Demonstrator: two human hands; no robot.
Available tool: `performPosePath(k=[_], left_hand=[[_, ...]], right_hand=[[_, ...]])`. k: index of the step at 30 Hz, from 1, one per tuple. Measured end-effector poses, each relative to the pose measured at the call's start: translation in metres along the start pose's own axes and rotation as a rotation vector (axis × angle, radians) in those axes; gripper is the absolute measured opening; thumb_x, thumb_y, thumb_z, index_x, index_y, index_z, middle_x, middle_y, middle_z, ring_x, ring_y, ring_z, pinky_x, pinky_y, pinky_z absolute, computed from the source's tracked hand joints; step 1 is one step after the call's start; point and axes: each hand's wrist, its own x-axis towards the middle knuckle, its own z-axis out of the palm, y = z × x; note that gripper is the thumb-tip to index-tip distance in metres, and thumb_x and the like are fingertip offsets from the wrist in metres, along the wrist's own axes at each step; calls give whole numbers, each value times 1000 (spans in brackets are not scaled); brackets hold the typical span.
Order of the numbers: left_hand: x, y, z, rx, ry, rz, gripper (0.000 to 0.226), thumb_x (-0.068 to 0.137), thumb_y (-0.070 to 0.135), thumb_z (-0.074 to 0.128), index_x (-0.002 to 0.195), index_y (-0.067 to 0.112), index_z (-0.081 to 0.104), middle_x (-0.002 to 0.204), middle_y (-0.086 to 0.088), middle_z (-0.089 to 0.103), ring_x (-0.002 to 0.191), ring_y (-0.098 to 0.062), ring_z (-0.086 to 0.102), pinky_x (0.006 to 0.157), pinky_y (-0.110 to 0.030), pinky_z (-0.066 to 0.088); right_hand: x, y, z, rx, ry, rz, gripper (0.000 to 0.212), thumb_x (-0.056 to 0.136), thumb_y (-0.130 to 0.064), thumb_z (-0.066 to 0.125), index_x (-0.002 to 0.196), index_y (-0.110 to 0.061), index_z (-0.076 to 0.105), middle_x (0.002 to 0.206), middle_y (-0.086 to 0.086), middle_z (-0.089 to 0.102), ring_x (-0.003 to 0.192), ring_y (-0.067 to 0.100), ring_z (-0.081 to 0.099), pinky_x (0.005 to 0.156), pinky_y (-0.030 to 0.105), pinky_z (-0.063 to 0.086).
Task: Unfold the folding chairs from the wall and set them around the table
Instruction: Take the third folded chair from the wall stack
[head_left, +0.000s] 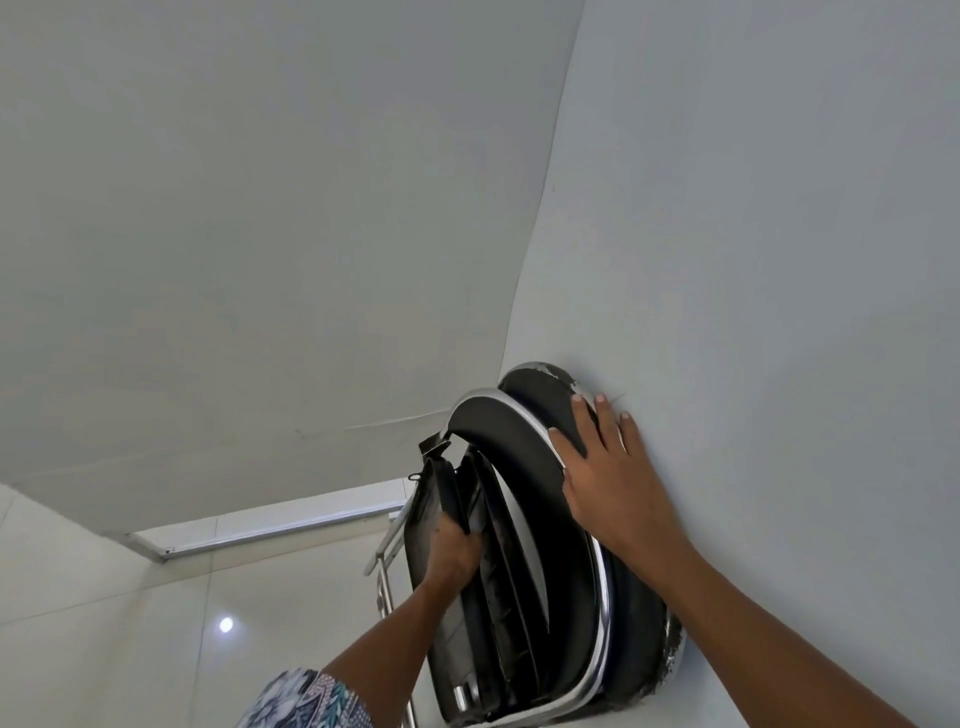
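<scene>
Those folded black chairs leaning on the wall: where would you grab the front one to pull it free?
Probably by its curved top rail, from above, where the right hand rests. The front chair stands upright, its chrome edge exposed and reachable. The left hand grips the folded seat, steadying it from the open side.

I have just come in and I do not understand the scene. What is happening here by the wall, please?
A person is taking folded black chairs that lean against the white wall. The left hand grips the edge of the front chair's folded seat, and the right hand lies flat over the padded backs, near the wall. The chairs are still folded in a stack on the tiled floor. No table is in view.
</scene>
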Motion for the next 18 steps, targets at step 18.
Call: performPosePath(k=[18], left_hand=[[14,-20,-5,-2,-27,-102,44,93,10,52,134,10,37,111,-15,58,96,-33,64,89,-48,56]], right_hand=[[-2,0,2,-59,-45,25,54,91,-36,54,141,-17,48,160,25,16,146,47,16,115,61,20]])
